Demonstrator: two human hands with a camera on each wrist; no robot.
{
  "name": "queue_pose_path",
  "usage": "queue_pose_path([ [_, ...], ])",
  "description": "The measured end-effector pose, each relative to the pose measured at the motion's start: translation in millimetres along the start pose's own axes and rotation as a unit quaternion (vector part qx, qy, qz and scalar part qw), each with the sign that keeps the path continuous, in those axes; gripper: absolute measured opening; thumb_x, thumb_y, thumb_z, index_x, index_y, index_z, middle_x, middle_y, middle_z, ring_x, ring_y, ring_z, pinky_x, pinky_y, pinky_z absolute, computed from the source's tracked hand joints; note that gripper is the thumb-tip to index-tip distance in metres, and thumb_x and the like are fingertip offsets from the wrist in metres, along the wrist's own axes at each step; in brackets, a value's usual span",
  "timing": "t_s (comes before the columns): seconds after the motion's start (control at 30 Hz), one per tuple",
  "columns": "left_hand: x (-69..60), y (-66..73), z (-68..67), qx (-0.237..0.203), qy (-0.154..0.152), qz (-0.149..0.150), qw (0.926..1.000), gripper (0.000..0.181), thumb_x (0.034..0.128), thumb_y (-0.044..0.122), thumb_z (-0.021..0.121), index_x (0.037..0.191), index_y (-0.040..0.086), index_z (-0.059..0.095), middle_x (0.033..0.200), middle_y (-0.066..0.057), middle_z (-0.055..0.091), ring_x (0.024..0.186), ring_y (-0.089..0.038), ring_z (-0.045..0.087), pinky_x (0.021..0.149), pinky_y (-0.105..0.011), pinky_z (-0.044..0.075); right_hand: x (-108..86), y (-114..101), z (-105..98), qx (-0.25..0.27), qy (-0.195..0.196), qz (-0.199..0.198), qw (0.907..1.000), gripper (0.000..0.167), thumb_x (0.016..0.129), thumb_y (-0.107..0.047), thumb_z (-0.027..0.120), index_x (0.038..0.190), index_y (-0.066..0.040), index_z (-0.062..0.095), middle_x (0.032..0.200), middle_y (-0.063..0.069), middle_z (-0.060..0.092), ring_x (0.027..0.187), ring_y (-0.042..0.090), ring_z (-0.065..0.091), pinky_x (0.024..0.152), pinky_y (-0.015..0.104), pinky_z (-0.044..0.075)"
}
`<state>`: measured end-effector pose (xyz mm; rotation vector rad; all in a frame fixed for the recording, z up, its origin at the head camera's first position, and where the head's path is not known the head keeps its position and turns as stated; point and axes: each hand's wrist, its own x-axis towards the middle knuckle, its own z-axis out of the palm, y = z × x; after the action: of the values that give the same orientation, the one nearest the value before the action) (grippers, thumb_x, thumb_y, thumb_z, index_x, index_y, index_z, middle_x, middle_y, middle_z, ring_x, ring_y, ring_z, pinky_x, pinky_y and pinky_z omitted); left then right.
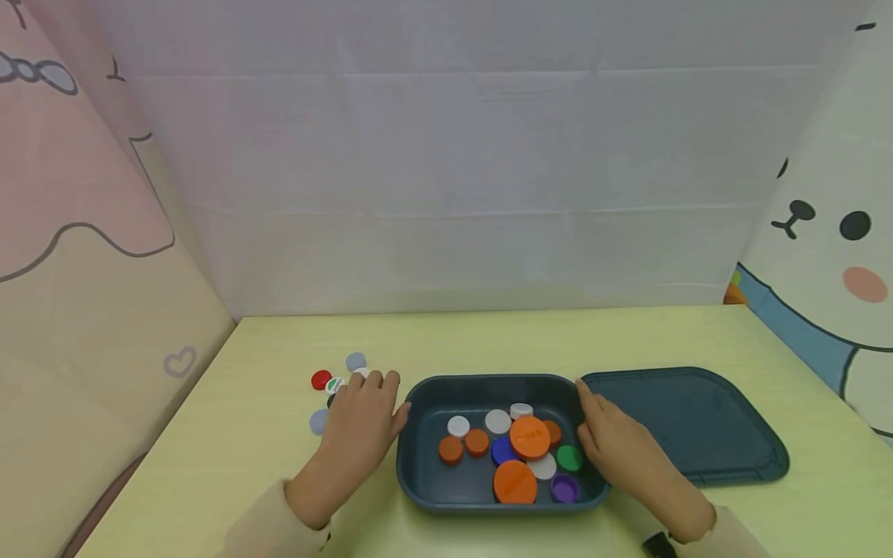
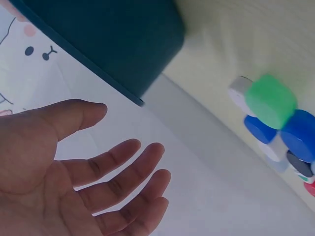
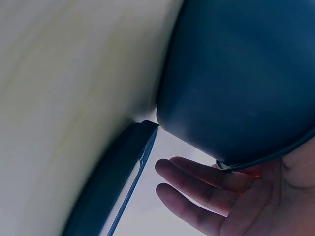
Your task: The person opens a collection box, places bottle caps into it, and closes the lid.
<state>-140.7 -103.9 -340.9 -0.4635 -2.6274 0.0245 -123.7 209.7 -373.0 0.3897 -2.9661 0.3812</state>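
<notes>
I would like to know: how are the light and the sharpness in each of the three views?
Head view: soft light, with the tray and caps fairly clear; left wrist view: caps soft-edged, left hand shaded but its creases readable; right wrist view: dim, right hand shadowed before a bright background, lid edge catching a pale streak.

behind the pale yellow-green worktop i see a whitish sheet hanging, creased in level lines. a pink-and-cream cloth closes the left side, a white cloth with a cartoon face the right; the light is soft.
</notes>
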Motion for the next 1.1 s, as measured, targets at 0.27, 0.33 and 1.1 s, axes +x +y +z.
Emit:
queue_pose_path([
  [0.27, -8.9, -18.2, 8.6, 0.008, -0.011, -0.028, 0.9995, 0.031, 0.0734, 0.024, 0.073, 0.079, 0.004, 0.05, 0.065, -0.007, 0.048, 0.059, -0.023, 0.044, 0.05, -0.03, 0.037, -0.6, 0, 0, 0.0, 0.001, 0.003, 1.0, 0.053, 0.089, -0.012, 0.049, 0.135, 0.009, 0.032, 0.122, 0.029, 0.052, 0.108, 0.039, 0.055, 0.081, 0.048, 0.048],
  [0.33, -11.1, -21.6, 10.9, 0.012, -0.022, -0.034, 0.9991, 0.032, 0.0729, 0.025, 0.074, 0.081, 0.003, 0.052, 0.066, -0.007, 0.049, 0.06, -0.024, 0.045, 0.05, -0.031, 0.037, -0.7, 0, 0, 0.0, 0.001, 0.002, 1.0, 0.053, 0.089, -0.012, 0.049, 0.135, 0.009, 0.032, 0.122, 0.028, 0.053, 0.107, 0.038, 0.056, 0.08, 0.048, 0.049],
  [1.1, -23.6, -35.9, 35.3, 0.033, -0.095, -0.058, 0.9933, 0.034, 0.0721, 0.028, 0.075, 0.087, 0.002, 0.058, 0.071, -0.011, 0.054, 0.065, -0.024, 0.048, 0.052, -0.033, 0.042, 0.1, 1, 1, 0.008, 0.003, -0.001, 1.0, 0.052, 0.089, -0.011, 0.048, 0.135, 0.009, 0.032, 0.122, 0.029, 0.052, 0.108, 0.039, 0.055, 0.08, 0.048, 0.049],
])
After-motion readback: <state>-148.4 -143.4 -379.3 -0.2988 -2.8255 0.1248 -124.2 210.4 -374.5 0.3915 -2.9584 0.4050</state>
